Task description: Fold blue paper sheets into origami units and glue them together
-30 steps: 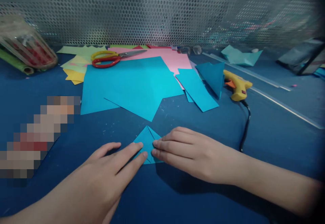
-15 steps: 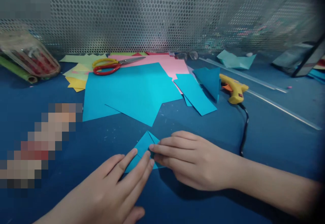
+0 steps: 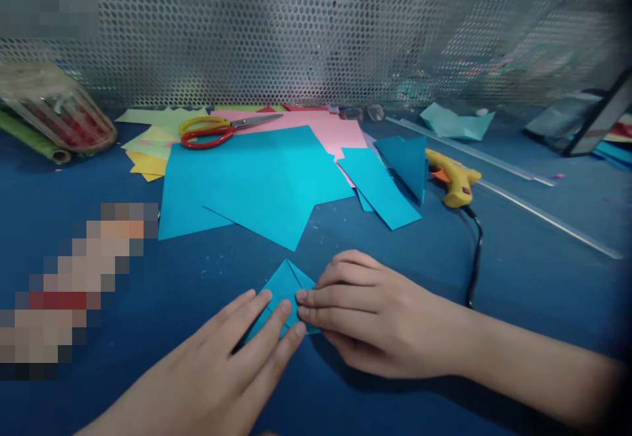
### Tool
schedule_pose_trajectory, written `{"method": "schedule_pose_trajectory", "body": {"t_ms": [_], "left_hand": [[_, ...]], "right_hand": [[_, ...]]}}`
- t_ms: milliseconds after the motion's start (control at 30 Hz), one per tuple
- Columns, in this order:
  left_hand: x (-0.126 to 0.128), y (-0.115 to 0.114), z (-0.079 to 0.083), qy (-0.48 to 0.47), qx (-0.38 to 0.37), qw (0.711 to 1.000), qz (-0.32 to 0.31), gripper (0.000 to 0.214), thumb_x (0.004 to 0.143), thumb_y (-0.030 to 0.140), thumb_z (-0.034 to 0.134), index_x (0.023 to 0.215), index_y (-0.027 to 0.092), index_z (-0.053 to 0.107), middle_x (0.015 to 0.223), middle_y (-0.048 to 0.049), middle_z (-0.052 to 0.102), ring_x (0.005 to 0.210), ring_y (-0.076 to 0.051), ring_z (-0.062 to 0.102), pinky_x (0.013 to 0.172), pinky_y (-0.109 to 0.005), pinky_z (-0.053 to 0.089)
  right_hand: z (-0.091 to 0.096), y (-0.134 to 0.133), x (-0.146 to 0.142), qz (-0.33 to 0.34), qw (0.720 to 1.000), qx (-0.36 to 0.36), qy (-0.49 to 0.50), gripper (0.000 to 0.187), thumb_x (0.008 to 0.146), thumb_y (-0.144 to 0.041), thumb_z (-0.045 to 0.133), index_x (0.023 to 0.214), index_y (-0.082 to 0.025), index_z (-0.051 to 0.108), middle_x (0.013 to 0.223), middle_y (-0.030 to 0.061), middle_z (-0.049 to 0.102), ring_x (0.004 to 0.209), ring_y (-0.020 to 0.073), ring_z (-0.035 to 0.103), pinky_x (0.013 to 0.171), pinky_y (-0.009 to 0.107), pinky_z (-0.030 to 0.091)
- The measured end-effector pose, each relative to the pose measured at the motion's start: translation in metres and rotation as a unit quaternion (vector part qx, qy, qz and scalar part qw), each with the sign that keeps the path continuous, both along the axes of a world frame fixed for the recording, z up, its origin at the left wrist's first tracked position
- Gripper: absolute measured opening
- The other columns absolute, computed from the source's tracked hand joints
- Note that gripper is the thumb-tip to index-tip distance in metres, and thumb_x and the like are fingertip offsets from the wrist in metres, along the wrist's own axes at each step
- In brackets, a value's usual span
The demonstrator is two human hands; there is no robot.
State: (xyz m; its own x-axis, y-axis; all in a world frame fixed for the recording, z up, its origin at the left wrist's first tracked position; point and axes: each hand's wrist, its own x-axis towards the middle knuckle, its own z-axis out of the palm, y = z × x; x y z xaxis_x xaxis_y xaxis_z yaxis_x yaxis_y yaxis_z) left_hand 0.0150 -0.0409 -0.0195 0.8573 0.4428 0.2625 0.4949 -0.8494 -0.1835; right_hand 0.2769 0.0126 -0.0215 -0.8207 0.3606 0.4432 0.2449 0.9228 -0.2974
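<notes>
A small piece of folded blue paper point(image 3: 286, 280) lies on the table with a corner pointing away from me. My left hand point(image 3: 222, 354) reaches in from the lower left, its fingers apart and the fingertips resting flat on the paper. From the right, my right hand point(image 3: 390, 321) has its fingers bent together at the paper's right side, closed on that edge. Its thumb is hidden beneath the fingers. The paper's lower part is partly covered by both hands.
Beyond the hands lie large blue sheets point(image 3: 237, 179) with red-and-yellow scissors point(image 3: 210, 136) on them. A yellow glue gun point(image 3: 459, 182), its black cord point(image 3: 476, 258) and clear sticks point(image 3: 548, 215) are at right. A jar point(image 3: 59, 107) lies tipped at left.
My left hand's fingers have flattened a little on the paper, and its thumb has dropped mostly out of view. My right fingers have shifted slightly right along the paper.
</notes>
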Motion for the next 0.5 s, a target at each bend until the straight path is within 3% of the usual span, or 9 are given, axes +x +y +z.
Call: {"method": "schedule_pose_trajectory", "body": {"t_ms": [67, 133, 233, 333, 500], "left_hand": [[-0.0007, 0.0007, 0.0057, 0.027, -0.010, 1.000, -0.004, 0.056, 0.098, 0.052, 0.048, 0.140, 0.016, 0.059, 0.142, -0.0036, 0.065, 0.134, -0.028, 0.049, 0.121, -0.039, 0.023], [-0.0004, 0.0015, 0.0080, 0.024, -0.014, 1.000, -0.003, 0.054, 0.100, 0.050, 0.045, 0.137, 0.015, 0.061, 0.141, -0.0031, 0.066, 0.132, -0.026, 0.050, 0.125, -0.038, 0.014], [0.0011, 0.0044, 0.0038, -0.007, -0.015, 1.000, -0.010, 0.051, 0.105, 0.046, 0.034, 0.128, 0.016, 0.067, 0.132, -0.0024, 0.072, 0.125, -0.024, 0.055, 0.127, -0.039, 0.000], [0.0009, 0.0082, -0.0013, -0.029, -0.019, 0.999, -0.031, 0.054, 0.106, 0.045, 0.028, 0.125, 0.017, 0.070, 0.128, -0.0032, 0.074, 0.121, -0.024, 0.060, 0.128, -0.040, -0.002], [-0.0027, 0.0096, 0.0021, 0.015, -0.026, 0.998, -0.055, 0.039, 0.099, 0.023, 0.043, 0.131, 0.015, 0.065, 0.133, -0.0047, 0.071, 0.124, -0.021, 0.061, 0.128, -0.044, -0.002]], "right_hand": [[-0.0008, 0.0013, 0.0013, 0.002, 1.000, -0.001, -0.002, 0.021, 0.099, -0.014, 0.055, 0.116, -0.012, 0.068, 0.111, 0.0070, 0.078, 0.094, 0.0185, 0.065, 0.094, 0.034, 0.048], [-0.0003, 0.0025, 0.0022, 0.007, 1.000, 0.009, -0.006, 0.024, 0.100, -0.014, 0.053, 0.121, -0.012, 0.066, 0.112, 0.0068, 0.077, 0.093, 0.0185, 0.064, 0.093, 0.034, 0.048], [0.0018, 0.0033, 0.0021, 0.017, 0.999, 0.036, -0.010, 0.027, 0.102, -0.016, 0.049, 0.124, -0.010, 0.064, 0.117, 0.0079, 0.076, 0.100, 0.0184, 0.066, 0.095, 0.033, 0.046], [0.0026, 0.0031, 0.0010, 0.018, 0.999, 0.040, -0.008, 0.026, 0.103, -0.017, 0.049, 0.120, -0.009, 0.066, 0.118, 0.0073, 0.076, 0.106, 0.0179, 0.067, 0.100, 0.032, 0.044], [0.0001, 0.0023, 0.0001, 0.012, 0.999, 0.044, -0.009, 0.024, 0.103, -0.020, 0.053, 0.119, -0.011, 0.068, 0.117, 0.0038, 0.077, 0.103, 0.0160, 0.069, 0.099, 0.032, 0.044]]}}
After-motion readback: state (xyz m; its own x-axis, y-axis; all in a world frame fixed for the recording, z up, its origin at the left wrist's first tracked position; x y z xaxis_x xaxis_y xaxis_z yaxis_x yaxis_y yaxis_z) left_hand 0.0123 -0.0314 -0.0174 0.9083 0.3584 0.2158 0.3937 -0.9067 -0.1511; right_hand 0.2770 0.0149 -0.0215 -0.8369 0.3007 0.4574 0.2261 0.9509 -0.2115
